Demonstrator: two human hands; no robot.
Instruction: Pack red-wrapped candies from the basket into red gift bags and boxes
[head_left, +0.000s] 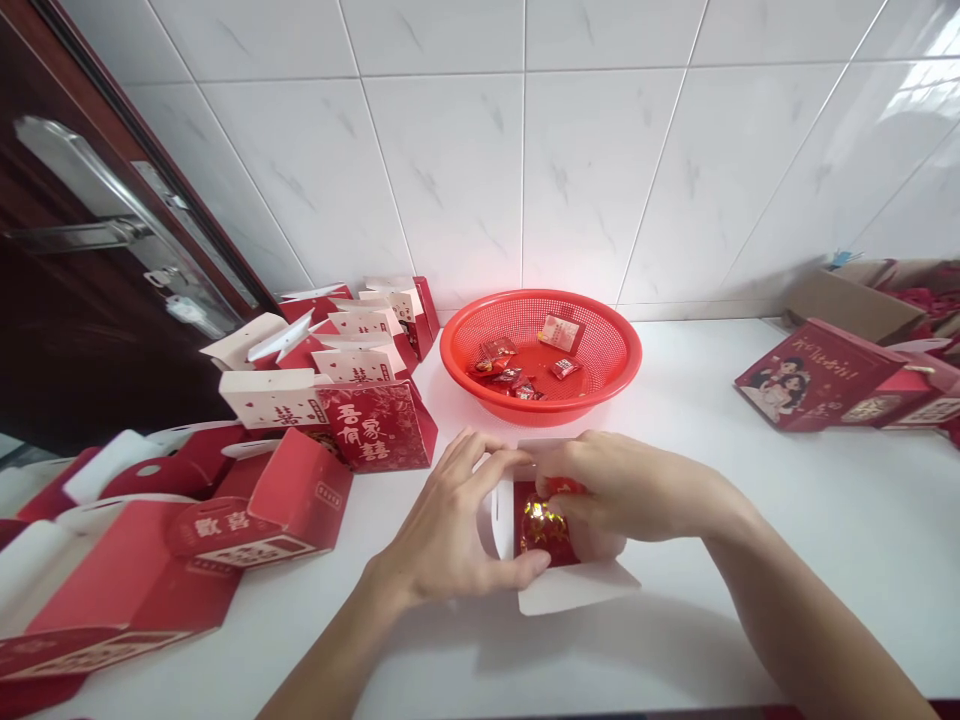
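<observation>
The left hand (457, 525) – thumb and fingers spread – clasps an open box (577, 590) on the worktop (682, 640). The right hand (637, 490) curls inside, beside a shiny red packet (541, 525); I cannot tell whether it pinches anything. Just beyond sits a red basket (465, 350) with small wrapped pieces (496, 350); red boxes (142, 580) crowd the left.

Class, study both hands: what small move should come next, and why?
Probably, the right hand should release the small bright-red wrapped packet into the open white-lined cardboard box: its fingers seem to pinch that packet within the box, beside a shiny red-and-gold wrapped piece, while the left hand steadies the sides.
</observation>
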